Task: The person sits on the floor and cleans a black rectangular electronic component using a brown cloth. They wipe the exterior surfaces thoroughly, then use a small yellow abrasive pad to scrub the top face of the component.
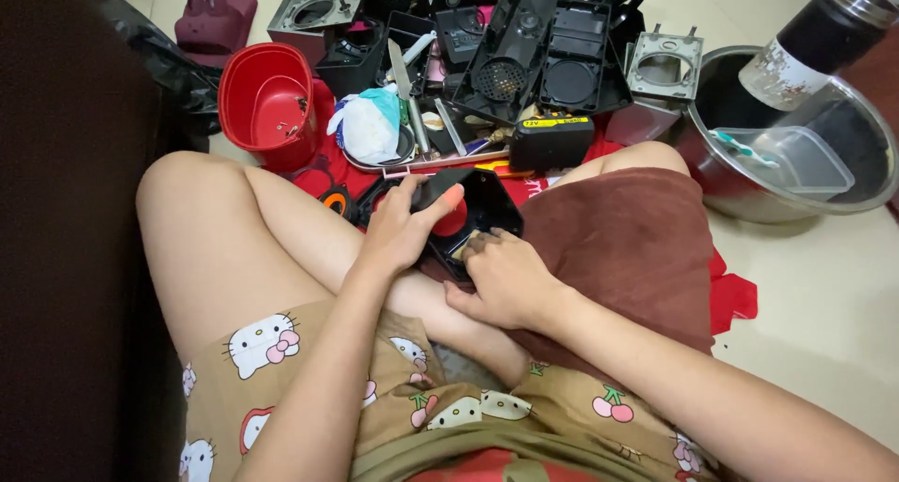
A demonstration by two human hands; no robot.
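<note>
A black plastic housing part (489, 204) with a round red piece (451, 222) inside it rests on my lap. My left hand (398, 231) grips its left edge, thumb lying over the red piece. My right hand (504, 278) presses against the part's lower right side, its fingertips inside the opening on something small and yellowish. A brown towel (629, 248) covers my right leg under the part.
On the floor ahead lie several black plastic casings (538, 51), a red plastic bucket (270, 98), a black battery pack (551, 140), a white-and-teal cloth (367, 126) and a knife (405, 79). A steel bowl (847, 196) holding a clear tub (791, 159) stands at right, a dark bottle (815, 42) beside it.
</note>
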